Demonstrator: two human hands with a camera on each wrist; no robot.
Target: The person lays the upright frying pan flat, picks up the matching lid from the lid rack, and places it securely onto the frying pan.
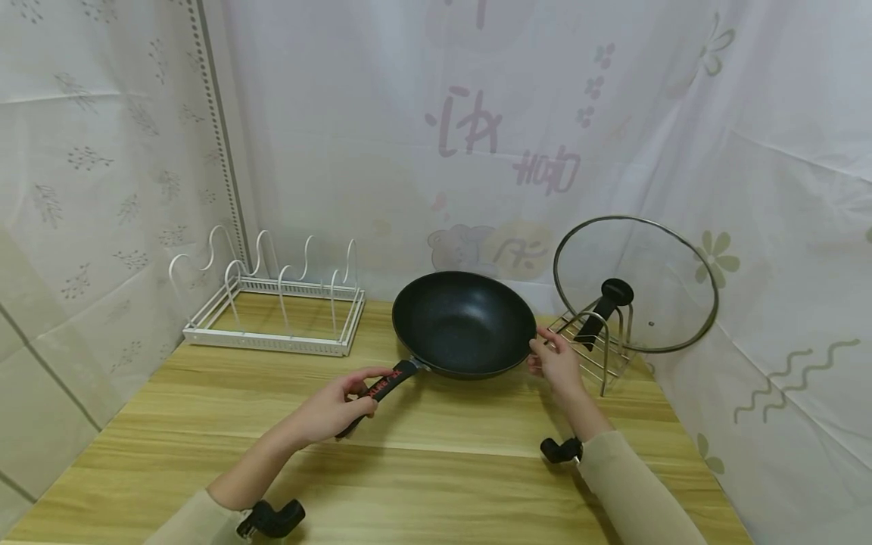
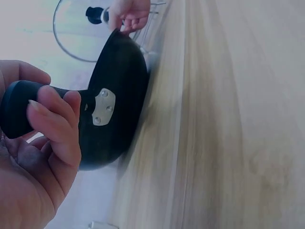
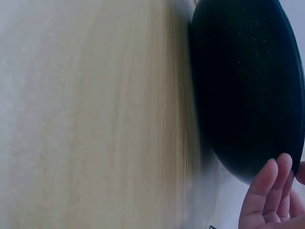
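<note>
A black wok (image 1: 466,325) with a dark inside is held at the middle of the wooden table, its handle (image 1: 390,384) slanting toward the near left. My left hand (image 1: 331,409) grips that handle, fingers curled round it in the left wrist view. On the opposite side, my right hand (image 1: 555,363) pinches the rim, with fingertips (image 3: 264,177) against the outer wall and the thumb at the edge. A metal plate (image 2: 104,107) with rivets joins handle and body. Whether the wok's base touches the table cannot be told.
At the back left stands a white rack (image 1: 266,347) with several curved dividers. A glass lid (image 1: 671,288) with a black knob leans in a small wire stand (image 1: 605,371) at the right, close beside my right hand. Patterned curtains (image 1: 354,151) hang behind the wooden table (image 1: 436,484).
</note>
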